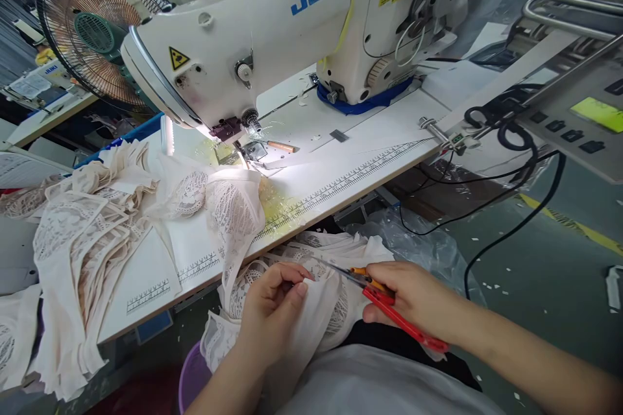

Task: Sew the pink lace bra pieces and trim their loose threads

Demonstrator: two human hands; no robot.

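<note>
My left hand [272, 305] pinches a fold of cream lace fabric [321, 311] lying in my lap, fingers closed on the cloth. My right hand [409, 295] grips red and orange thread snips [389, 308], whose blade tips point left at the fabric near my left fingers. The lace piece runs up over the table edge to the needle area of a white JUKI sewing machine [272, 32].
A pile of cream lace garments [87, 240] covers the left of the white table [341, 162], which has a ruler strip along its front. A fan [92, 32] stands at back left, and a control box [584, 117] with black cables [511, 181] at right. Plastic sheeting lies on the floor.
</note>
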